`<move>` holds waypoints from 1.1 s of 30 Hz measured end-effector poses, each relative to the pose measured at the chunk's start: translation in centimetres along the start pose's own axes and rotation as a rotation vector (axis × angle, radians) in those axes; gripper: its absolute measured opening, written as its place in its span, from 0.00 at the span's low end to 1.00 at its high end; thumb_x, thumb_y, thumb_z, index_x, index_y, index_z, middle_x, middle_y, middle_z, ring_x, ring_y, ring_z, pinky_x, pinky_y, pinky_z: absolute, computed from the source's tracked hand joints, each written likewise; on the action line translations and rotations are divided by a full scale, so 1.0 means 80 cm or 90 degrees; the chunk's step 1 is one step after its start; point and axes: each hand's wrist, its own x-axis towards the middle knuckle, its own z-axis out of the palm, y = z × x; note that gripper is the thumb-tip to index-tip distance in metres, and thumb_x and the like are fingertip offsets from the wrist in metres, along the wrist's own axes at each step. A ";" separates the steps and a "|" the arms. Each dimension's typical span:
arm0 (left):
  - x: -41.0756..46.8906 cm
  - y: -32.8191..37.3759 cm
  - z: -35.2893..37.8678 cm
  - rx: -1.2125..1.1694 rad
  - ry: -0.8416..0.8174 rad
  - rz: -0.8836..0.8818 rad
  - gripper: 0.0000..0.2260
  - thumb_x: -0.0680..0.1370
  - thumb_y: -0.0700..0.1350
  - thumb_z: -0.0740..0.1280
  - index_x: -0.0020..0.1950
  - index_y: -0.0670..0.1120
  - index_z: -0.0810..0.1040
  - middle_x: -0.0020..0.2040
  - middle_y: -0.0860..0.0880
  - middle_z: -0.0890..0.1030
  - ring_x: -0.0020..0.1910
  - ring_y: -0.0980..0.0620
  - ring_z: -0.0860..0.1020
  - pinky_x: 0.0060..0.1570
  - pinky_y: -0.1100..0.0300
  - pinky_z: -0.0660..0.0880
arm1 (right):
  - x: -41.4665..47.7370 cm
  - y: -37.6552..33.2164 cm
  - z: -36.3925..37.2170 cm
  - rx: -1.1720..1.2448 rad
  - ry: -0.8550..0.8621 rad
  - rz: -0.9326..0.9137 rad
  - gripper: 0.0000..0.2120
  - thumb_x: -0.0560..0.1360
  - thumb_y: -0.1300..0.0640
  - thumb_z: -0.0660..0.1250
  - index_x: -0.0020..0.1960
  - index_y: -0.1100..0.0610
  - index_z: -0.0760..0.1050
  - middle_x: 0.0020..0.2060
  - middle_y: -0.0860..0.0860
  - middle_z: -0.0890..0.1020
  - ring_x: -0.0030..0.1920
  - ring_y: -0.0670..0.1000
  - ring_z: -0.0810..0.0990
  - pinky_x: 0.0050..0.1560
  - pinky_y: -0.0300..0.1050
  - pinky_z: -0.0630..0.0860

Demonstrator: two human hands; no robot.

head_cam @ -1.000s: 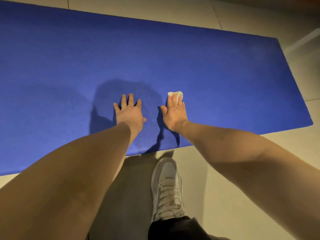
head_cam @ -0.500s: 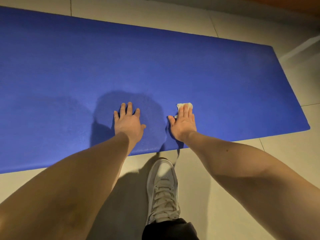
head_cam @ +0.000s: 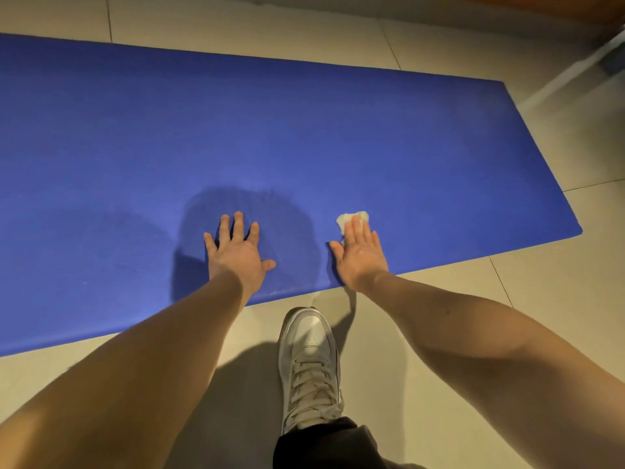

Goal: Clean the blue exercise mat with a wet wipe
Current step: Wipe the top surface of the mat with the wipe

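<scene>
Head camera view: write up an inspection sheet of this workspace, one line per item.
Surface: beige tiled floor, with the blue exercise mat lying flat on it.
Job's things: crumpled white wet wipe on the mat, close to its near edge, partly under the right fingertips.
Clutter: nothing seen.
Grippers (hands): left hand flat on the mat, fingers spread, holding nothing; right hand presses the wipe with straight fingers.
Cables: nothing seen.
Surroundings: the person's white sneaker and dark trouser leg on the tiles beside the mat; a pale bar at top right, too blurred to identify.
</scene>
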 end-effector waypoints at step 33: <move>0.002 0.005 0.000 0.013 -0.005 -0.007 0.38 0.81 0.65 0.56 0.82 0.51 0.40 0.81 0.45 0.35 0.79 0.40 0.35 0.76 0.36 0.45 | -0.102 -0.005 0.024 -0.005 -0.020 -0.171 0.36 0.81 0.39 0.38 0.83 0.58 0.41 0.82 0.54 0.41 0.80 0.53 0.33 0.81 0.53 0.41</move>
